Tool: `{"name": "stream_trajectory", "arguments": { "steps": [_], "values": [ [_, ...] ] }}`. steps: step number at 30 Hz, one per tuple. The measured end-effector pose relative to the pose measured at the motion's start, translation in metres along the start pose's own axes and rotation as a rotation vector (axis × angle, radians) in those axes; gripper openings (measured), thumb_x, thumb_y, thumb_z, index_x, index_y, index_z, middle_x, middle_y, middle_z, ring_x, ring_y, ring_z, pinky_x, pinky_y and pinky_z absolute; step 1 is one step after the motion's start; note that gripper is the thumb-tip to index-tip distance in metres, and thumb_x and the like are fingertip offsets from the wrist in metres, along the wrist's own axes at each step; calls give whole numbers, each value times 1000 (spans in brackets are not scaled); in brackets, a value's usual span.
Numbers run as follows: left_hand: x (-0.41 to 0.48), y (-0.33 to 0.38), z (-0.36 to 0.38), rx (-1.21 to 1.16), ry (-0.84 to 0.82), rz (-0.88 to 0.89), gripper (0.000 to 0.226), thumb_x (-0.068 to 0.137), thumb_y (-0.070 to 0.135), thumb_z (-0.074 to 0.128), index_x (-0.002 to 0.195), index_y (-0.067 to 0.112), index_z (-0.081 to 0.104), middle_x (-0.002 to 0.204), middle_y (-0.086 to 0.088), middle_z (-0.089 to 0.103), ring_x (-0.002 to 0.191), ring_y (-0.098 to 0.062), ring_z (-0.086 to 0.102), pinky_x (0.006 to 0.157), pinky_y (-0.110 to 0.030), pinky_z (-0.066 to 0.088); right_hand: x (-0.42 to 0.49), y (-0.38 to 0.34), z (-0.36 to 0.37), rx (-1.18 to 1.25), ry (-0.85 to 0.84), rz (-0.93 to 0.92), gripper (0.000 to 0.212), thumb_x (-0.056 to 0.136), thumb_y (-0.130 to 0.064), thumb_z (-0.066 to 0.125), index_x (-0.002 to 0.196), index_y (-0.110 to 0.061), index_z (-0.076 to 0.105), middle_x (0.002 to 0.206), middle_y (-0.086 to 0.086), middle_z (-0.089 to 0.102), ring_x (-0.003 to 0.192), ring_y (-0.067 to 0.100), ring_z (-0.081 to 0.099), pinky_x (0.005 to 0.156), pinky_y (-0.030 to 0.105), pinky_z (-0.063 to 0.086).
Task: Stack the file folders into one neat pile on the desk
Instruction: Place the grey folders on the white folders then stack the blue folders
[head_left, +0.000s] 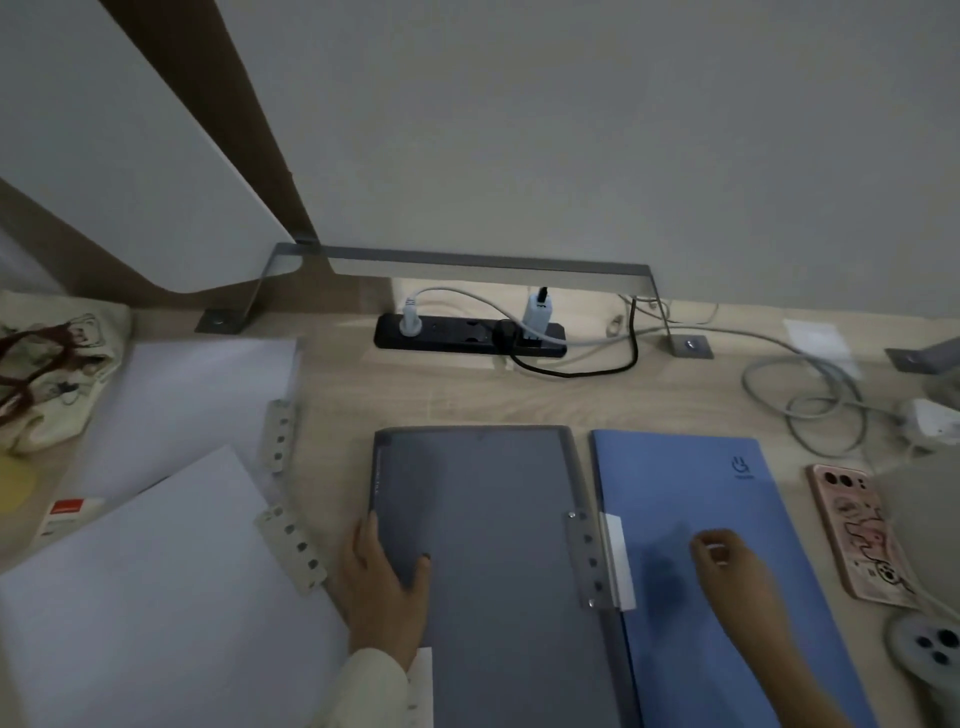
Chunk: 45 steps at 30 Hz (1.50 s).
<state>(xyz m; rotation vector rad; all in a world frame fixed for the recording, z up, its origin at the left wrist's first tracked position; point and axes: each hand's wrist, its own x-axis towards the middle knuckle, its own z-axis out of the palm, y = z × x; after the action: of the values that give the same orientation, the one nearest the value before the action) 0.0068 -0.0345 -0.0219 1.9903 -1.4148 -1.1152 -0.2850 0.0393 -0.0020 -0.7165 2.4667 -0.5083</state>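
Note:
A grey file folder (493, 519) lies flat in the middle of the wooden desk (441, 395). My left hand (382, 582) grips its left edge, thumb on top and fingers around the side. Right beside it lies a blue folder (691, 499), edges touching or nearly so. My right hand (727, 561) hovers just above the blue folder with fingers curled, and I cannot tell whether it touches. Two white folders lie at the left: one further back (202, 400), one nearer and tilted (145, 587), each with a punched binding strip.
A black power strip (467, 335) with plugs and cables sits at the back under a metal rail. A pink-cased phone (857, 535) lies right of the blue folder. A grey cable coil (815, 410) is back right. A cloth bag (47, 364) is far left.

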Motion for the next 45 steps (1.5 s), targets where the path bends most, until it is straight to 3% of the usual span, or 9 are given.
{"name": "stream_trajectory", "arguments": {
  "steps": [6, 11, 16, 20, 23, 27, 33, 39, 45],
  "values": [
    [-38, 38, 60, 301, -238, 595, 58, 92, 34, 37, 145, 24, 15, 152, 16, 3, 143, -7, -3, 115, -16, -5, 33, 59, -43, -101, 89, 179, 54, 83, -20, 63, 129, 2, 46, 127, 35, 49, 116, 46, 47, 97, 46, 39],
    [-61, 54, 119, 813, -511, 796, 51, 86, 46, 30, 127, 22, 49, 134, 3, 58, 128, -18, 33, 111, -35, 10, 56, 90, -52, -108, 19, 252, 59, 80, -25, 67, 125, 8, 48, 127, 33, 52, 120, 45, 45, 103, 47, 36],
    [-63, 42, 143, 983, -512, 792, 58, 84, 50, 29, 118, 18, 63, 126, -1, 64, 124, -20, 41, 107, -37, 31, 77, 98, -61, 150, -92, 249, 27, 83, -15, 62, 95, 9, 62, 90, 24, 61, 97, 37, 57, 84, 44, 43],
    [-64, 43, 145, 987, -456, 754, 61, 75, 49, 35, 118, 16, 63, 123, -2, 66, 118, -21, 59, 100, -35, 47, 78, 104, -63, 252, -166, 210, 34, 87, -15, 58, 95, 18, 61, 86, 28, 57, 89, 32, 53, 88, 49, 44],
    [-67, 45, 145, 969, -467, 746, 62, 75, 48, 37, 125, 13, 49, 127, -4, 64, 123, -21, 43, 106, -35, 28, 74, 107, -67, 314, -180, 148, 29, 87, -18, 57, 76, 8, 56, 72, 27, 48, 75, 24, 46, 71, 36, 36],
    [-74, 47, 146, 1003, -491, 704, 63, 75, 48, 37, 127, 11, 44, 129, -5, 61, 125, -19, 35, 108, -33, 11, 64, 103, -69, 383, -217, 94, 20, 90, -16, 52, 100, 0, 55, 96, 15, 60, 95, 31, 57, 90, 44, 43],
    [-82, 78, 143, 483, -453, 424, 64, 95, 38, 30, 147, 16, 0, 157, 6, -4, 144, -7, -6, 116, -24, -1, 37, 75, -109, 618, -136, -60, 32, 91, -4, 46, 122, -7, 53, 113, 7, 62, 107, 24, 57, 97, 37, 42],
    [-87, 123, 123, -248, -438, 77, 47, 91, 36, 46, 133, 20, 33, 120, 6, 51, 111, -13, 53, 91, -20, 40, 21, 39, -143, 721, -176, -169, 28, 91, -11, 48, 115, -23, 57, 96, -8, 67, 86, 16, 65, 79, 33, 55],
    [-64, 95, 61, -384, -240, 12, 22, 92, 25, 46, 112, 14, 48, 94, 2, 57, 82, -6, 55, 67, -17, 43, -3, 0, -72, 669, -276, -145, 28, 93, -13, 45, 120, -10, 49, 110, 11, 64, 98, 27, 62, 77, 35, 50]
  ]
}}
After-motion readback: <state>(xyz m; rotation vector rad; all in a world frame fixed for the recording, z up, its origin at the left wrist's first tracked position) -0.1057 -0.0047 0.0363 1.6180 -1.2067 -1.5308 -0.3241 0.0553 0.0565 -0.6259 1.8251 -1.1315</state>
